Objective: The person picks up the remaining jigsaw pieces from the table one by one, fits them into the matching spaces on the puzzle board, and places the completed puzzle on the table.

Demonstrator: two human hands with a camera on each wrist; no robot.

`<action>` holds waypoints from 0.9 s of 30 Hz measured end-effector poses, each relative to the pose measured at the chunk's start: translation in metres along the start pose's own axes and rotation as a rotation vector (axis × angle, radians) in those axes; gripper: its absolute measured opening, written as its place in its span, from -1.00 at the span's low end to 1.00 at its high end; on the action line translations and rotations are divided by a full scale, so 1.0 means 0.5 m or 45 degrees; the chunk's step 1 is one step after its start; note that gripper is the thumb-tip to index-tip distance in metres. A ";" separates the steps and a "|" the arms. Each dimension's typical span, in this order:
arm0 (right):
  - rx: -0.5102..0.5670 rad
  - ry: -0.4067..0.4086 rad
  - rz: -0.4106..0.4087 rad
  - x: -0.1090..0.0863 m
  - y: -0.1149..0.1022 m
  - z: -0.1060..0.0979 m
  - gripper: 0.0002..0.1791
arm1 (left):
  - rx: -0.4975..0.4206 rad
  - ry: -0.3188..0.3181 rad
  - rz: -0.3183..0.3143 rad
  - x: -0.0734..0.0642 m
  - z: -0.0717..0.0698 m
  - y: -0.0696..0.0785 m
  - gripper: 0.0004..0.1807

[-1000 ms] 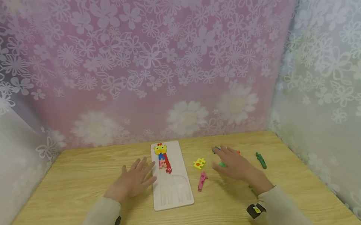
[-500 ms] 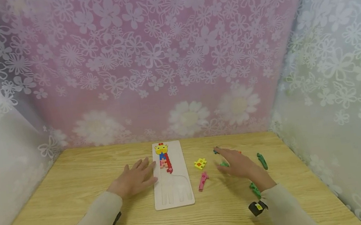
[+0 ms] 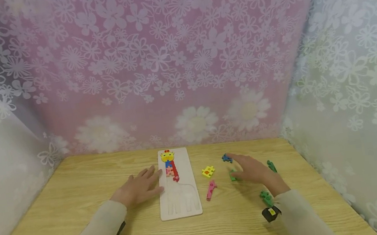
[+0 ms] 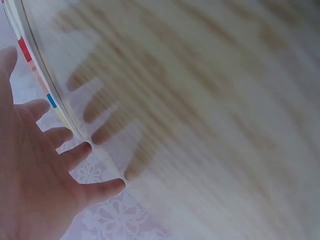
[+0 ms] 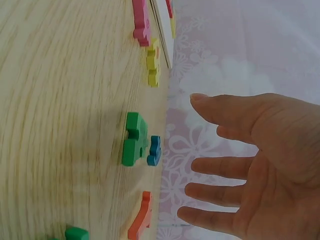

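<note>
A pale puzzle board (image 3: 183,161) lies on the table, with a yellow giraffe head (image 3: 168,156) and blue, pink and red pieces fitted below it. Beside its left edge my left hand (image 3: 135,188) is spread flat, fingertips overlapping the rim in the head view. My right hand (image 3: 253,170) hovers over the loose pieces, fingers extended and holding nothing. Near its fingertips are a blue piece (image 3: 227,158) and a green piece (image 3: 233,174). In the right wrist view, an orange piece (image 5: 140,217) lies below that hand, hidden by it in the head view.
Between board and right hand lie a yellow piece (image 3: 208,171) and a pink piece (image 3: 211,190). Farther right are a dark green piece (image 3: 272,166) and, by the right wrist, another green piece (image 3: 266,198). Flowered cloth (image 3: 185,94) hangs behind the table (image 3: 86,173).
My right hand has shifted slightly right and turned, uncovering the blue piece and the green piece near the wrist. The left hand stays nearly still; the board pieces look unchanged.
</note>
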State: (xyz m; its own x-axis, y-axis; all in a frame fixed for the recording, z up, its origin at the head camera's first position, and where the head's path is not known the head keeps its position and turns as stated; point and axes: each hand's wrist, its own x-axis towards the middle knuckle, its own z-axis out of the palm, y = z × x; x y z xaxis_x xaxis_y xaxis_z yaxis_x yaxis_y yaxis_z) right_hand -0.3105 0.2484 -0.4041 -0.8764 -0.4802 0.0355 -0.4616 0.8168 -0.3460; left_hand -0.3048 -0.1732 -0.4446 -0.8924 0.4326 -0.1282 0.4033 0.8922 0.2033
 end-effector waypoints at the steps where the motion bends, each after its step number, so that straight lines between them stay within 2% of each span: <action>1: 0.010 -0.003 0.009 0.001 0.003 0.000 -0.20 | 0.003 -0.003 -0.002 -0.001 -0.001 -0.001 -0.14; 10: 0.006 -0.040 0.015 0.002 0.023 0.000 -0.26 | -0.022 -0.009 0.014 0.005 -0.003 -0.003 -0.13; 17: -0.001 -0.066 0.030 0.002 0.031 0.006 -0.41 | -0.030 -0.022 0.004 0.004 -0.003 -0.007 -0.10; 21: -0.024 -0.089 -0.001 0.007 0.036 0.014 -0.48 | -0.035 -0.023 0.007 0.002 -0.003 -0.006 -0.09; 27: 0.019 -0.106 -0.007 0.016 0.046 0.025 -0.51 | -0.020 -0.030 0.013 0.001 0.001 -0.007 -0.09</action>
State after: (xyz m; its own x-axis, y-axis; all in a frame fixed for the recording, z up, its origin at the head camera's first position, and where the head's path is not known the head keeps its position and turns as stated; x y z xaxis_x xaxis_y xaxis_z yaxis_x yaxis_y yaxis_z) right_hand -0.3262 0.2593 -0.4236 -0.8593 -0.5098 -0.0403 -0.4635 0.8098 -0.3597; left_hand -0.3067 -0.1758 -0.4456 -0.8832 0.4448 -0.1485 0.4089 0.8856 0.2202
